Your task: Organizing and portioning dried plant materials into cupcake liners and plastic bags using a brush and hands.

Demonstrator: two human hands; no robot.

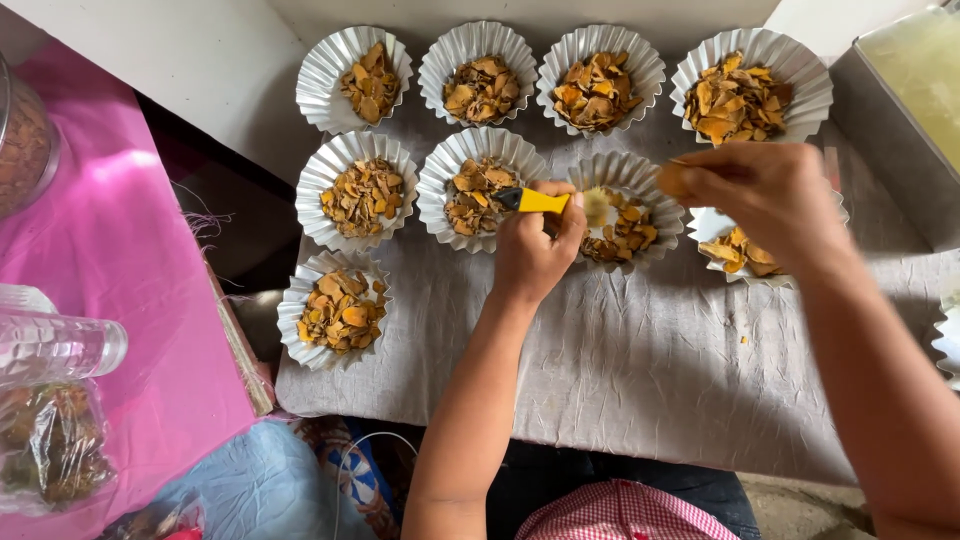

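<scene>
Left hand point(535, 250): closed around a small brush with a yellow handle point(543, 202); its pale bristles, blurred, reach over the third cup of the middle row point(628, 205)
Right hand point(765, 195): fingers curled and pinched on a small orange-brown piece point(673, 180), blurred; it hovers above the rightmost cup of the middle row point(735, 250), which it partly hides
Brush: held level, dark end pointing toward the second middle-row cup point(480, 188), bristle end toward the right hand; just above the cups, between the two hands
Cups: white fluted paper cups, each holding dry orange-yellow chips; four in the far row point(478, 72), four in the middle row, one alone in the near row at the left point(338, 308); neighbours stand rim to rim or nearly so
Surface point(640, 370): covered with a creased grey cloth; the near half of it is bare cloth with a few crumbs
Left side: a pink cloth point(130, 300) bearing a clear plastic bottle on its side point(55, 345) and a clear bag of dried brown matter point(50, 450)
Far right: a metal tray point(915, 90) with a pale greenish sheet in it; part of another white cup point(948, 340) at the edge
Bottom edge: a red-and-white checked cloth point(620, 512) on the person's lap
</scene>
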